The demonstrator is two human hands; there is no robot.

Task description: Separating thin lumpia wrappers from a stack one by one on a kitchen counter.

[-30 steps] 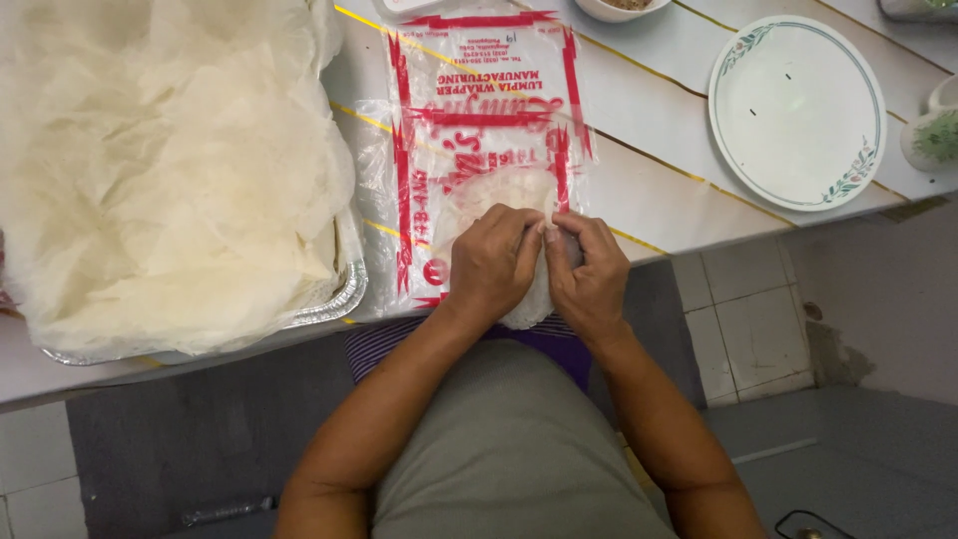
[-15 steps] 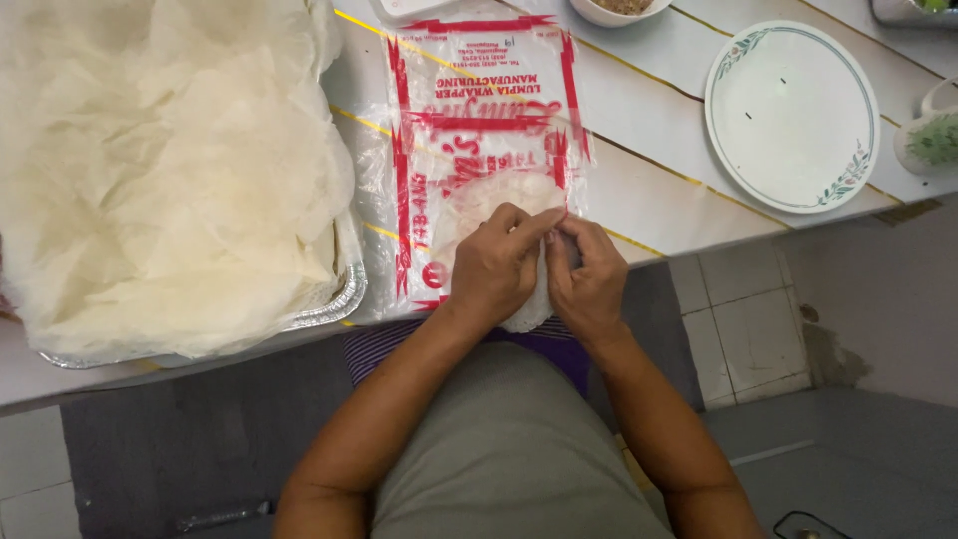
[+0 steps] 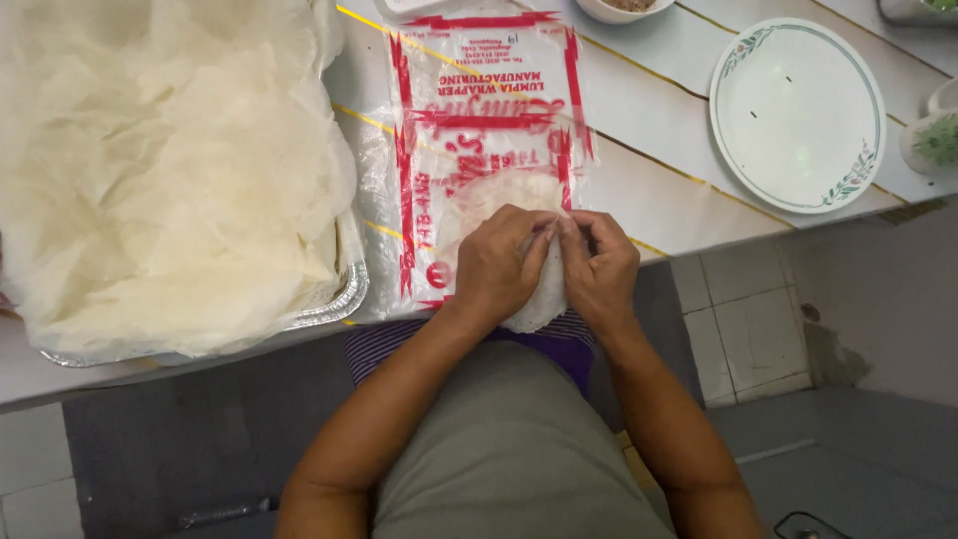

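Nearest: grey shirt front (image 3: 509, 449) and two bare forearms reaching up toward the desk edge; a strip of purple striped cloth (image 3: 569, 339) just beyond the shirt.

Left hand (image 3: 494, 268): at the near edge of the desk, knuckles up, fingers (image 3: 531, 232) curled narrow and pinching the rim of a thin round white wrapper (image 3: 539, 289). Thumb side touching the right hand.

Right hand (image 3: 602, 265): just beside the left, fingers bent close and pinched on the same wrapper at its top edge. Fingertips of both hands meeting over the middle.

Wrapper: pale, round, lying partly on the plastic bag (image 3: 479, 130), its near rim hanging over the desk edge between the two hands. Whether one sheet or several, cannot tell.

Plastic bag: clear, flat, printed in red, stretching from the hands toward the far side; more pale wrappers showing through its near part.

Desk (image 3: 659, 120): white boards with yellow-brown seams.

Left: foil tray (image 3: 339, 294) heaped with loose, crumpled pale sheets (image 3: 160, 170), spilling over its rim, just beside the bag.

Right, farther: round white plate (image 3: 798, 110) with a green-patterned rim, well apart from the hands. At the right edge, a small white cup with something green (image 3: 933, 135).

Far edge: bowl (image 3: 624, 8), mostly cut off.

Below right: tiled floor (image 3: 748, 319).
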